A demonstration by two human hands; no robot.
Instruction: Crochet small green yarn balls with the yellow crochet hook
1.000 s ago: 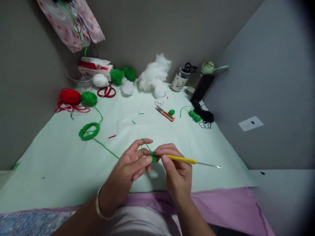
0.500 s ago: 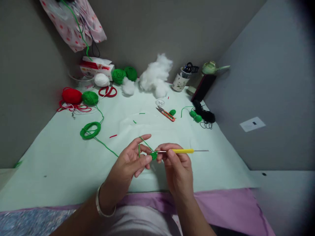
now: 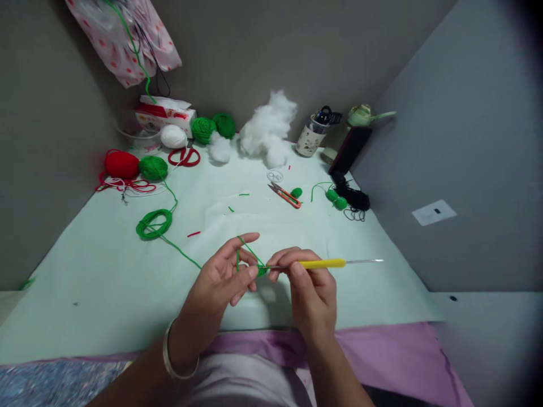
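Possibly, slackening yarn could slip off the hook gripped in the curled right hand, beside the half-spread left hand pinching the green piece.

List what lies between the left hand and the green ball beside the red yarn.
In the head view: a green yarn coil and its strand running to the left hand; a red snippet lies beside that stretch.

I can't read any word or number here. By the far left corner of the work surface, the red-and-white box bears print too small and blurred for me. Near the far right corner, the patterned cup shows dark motifs, and I can't tell whether any are letters.
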